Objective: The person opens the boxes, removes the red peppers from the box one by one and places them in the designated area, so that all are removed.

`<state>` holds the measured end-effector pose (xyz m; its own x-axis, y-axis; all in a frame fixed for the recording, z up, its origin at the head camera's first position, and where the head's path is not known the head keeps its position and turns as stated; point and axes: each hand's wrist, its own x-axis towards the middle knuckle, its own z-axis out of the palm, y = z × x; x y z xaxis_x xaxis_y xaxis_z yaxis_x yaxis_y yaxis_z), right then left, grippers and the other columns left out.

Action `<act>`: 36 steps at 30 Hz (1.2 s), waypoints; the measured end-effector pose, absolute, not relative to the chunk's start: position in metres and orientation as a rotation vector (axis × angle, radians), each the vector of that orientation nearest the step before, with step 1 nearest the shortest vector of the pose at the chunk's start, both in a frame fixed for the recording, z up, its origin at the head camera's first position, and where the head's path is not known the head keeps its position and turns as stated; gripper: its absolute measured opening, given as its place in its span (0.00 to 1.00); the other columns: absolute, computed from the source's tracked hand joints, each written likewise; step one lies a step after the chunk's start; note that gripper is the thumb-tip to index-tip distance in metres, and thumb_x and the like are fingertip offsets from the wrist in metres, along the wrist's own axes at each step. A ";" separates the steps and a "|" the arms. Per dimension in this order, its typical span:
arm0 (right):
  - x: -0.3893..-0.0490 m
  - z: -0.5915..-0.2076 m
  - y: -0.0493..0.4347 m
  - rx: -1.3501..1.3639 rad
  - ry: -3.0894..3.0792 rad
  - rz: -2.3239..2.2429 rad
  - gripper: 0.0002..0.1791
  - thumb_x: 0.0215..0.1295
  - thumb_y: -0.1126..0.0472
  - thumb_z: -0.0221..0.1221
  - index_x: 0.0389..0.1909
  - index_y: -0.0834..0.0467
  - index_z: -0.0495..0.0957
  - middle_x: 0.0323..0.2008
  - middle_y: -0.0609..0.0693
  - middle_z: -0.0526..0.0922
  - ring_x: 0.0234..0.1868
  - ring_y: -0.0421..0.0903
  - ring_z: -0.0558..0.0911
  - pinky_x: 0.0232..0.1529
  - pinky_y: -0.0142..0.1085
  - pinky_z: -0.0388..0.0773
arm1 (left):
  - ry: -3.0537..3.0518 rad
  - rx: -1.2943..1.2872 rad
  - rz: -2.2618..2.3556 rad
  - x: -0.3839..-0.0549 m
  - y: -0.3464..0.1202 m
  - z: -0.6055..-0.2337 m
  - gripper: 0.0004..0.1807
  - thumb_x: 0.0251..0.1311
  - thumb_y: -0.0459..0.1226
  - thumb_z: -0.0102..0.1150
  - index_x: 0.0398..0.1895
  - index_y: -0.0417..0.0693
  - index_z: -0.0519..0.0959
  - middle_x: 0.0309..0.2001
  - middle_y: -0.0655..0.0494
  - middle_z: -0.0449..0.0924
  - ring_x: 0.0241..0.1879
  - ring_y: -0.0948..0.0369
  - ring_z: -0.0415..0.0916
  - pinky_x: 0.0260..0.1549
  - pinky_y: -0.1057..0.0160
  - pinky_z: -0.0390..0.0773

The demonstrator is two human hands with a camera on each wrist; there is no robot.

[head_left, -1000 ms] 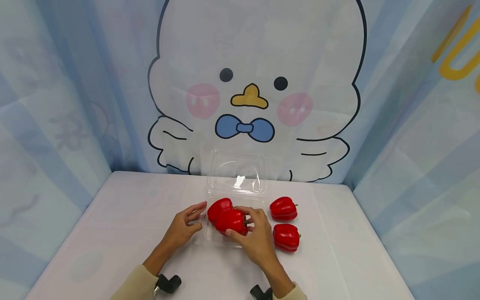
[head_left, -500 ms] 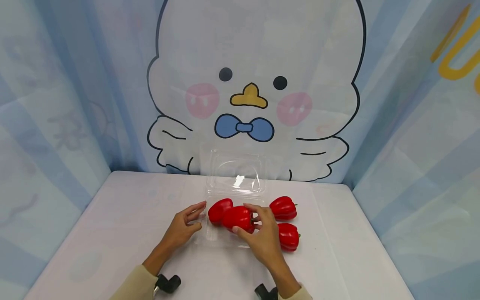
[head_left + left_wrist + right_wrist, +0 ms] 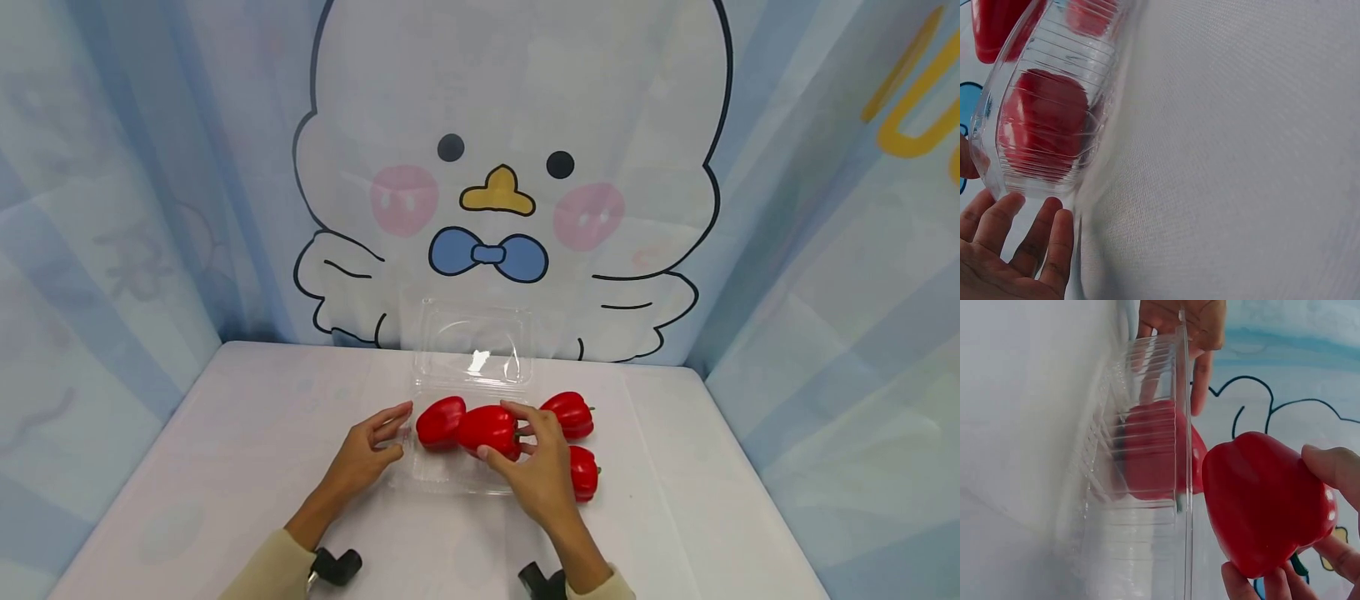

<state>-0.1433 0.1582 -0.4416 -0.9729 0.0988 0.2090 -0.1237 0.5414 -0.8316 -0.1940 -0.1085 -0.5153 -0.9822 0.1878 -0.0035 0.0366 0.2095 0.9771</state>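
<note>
Red glossy bell pepper [image 3: 489, 431], pinched in my right hand [image 3: 542, 475], has shifted toward three o'clock over the clear plastic clamshell box [image 3: 450, 475]; my left hand [image 3: 367, 458] steadies it, fingers spread.

Two bare hands, left hand [image 3: 365, 461], right hand [image 3: 542, 475], pale cream long sleeves [image 3: 266, 572] ending at the wrists, small black wrist-mounted camera brackets [image 3: 336, 567] beneath each forearm

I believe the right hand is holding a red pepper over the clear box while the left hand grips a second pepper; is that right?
Not quite: the left hand grips no pepper; its fingers rest against the clear box, as the left wrist view shows. The right hand does hold a red pepper over the box.
</note>
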 end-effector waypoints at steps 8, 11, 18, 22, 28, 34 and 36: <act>-0.147 -0.439 0.166 0.046 -2.506 1.386 0.41 0.50 0.56 0.82 0.68 0.45 0.79 0.55 0.52 0.79 0.55 0.51 0.78 0.52 0.45 0.90 | 2.357 0.204 1.878 -0.194 -0.107 -0.514 0.37 0.66 0.26 0.57 0.79 0.50 0.69 0.79 0.49 0.69 0.76 0.44 0.72 0.69 0.50 0.78; -0.148 -0.438 0.169 0.032 -2.511 1.381 0.42 0.50 0.57 0.82 0.68 0.45 0.79 0.56 0.51 0.79 0.55 0.49 0.77 0.53 0.45 0.90 | 2.360 0.204 1.877 -0.194 -0.107 -0.514 0.37 0.66 0.26 0.57 0.79 0.50 0.69 0.79 0.49 0.69 0.76 0.44 0.72 0.69 0.50 0.78; -0.150 -0.431 0.174 -0.005 -2.504 1.347 0.41 0.51 0.58 0.81 0.69 0.47 0.78 0.59 0.53 0.79 0.57 0.53 0.80 0.56 0.50 0.90 | 2.364 0.200 1.879 -0.194 -0.107 -0.514 0.37 0.65 0.26 0.58 0.79 0.49 0.69 0.79 0.48 0.69 0.76 0.45 0.71 0.68 0.53 0.79; -0.152 -0.426 0.179 -0.020 -2.499 1.333 0.41 0.52 0.58 0.81 0.69 0.48 0.78 0.60 0.55 0.78 0.58 0.55 0.80 0.56 0.53 0.89 | 2.358 0.201 1.883 -0.194 -0.107 -0.514 0.37 0.65 0.26 0.58 0.79 0.49 0.69 0.79 0.48 0.69 0.76 0.45 0.71 0.68 0.54 0.78; -0.160 -0.424 0.192 -0.021 -2.502 1.338 0.39 0.56 0.58 0.79 0.70 0.48 0.77 0.61 0.55 0.77 0.60 0.54 0.79 0.58 0.52 0.88 | 2.356 0.197 1.885 -0.194 -0.106 -0.513 0.37 0.65 0.26 0.57 0.79 0.48 0.69 0.79 0.48 0.69 0.76 0.46 0.71 0.68 0.55 0.79; -0.167 -0.422 0.207 -0.039 -2.505 1.312 0.39 0.58 0.57 0.78 0.72 0.47 0.75 0.61 0.55 0.77 0.59 0.53 0.79 0.59 0.52 0.88 | 2.362 0.201 1.879 -0.194 -0.106 -0.513 0.37 0.65 0.26 0.57 0.79 0.48 0.69 0.79 0.48 0.69 0.76 0.46 0.71 0.69 0.52 0.77; -0.168 -0.421 0.212 -0.054 -2.506 1.306 0.39 0.58 0.57 0.77 0.72 0.47 0.75 0.61 0.56 0.77 0.60 0.54 0.79 0.59 0.53 0.88 | 2.359 0.200 1.880 -0.195 -0.106 -0.513 0.37 0.65 0.26 0.57 0.79 0.49 0.69 0.79 0.49 0.69 0.76 0.46 0.71 0.69 0.51 0.77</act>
<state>-0.1680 0.2118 -0.4211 -0.9500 0.1762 0.2578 -0.1105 0.5825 -0.8053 -0.1945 -0.1060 -0.5134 -0.9843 0.1761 -0.0100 0.0296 0.2207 0.9749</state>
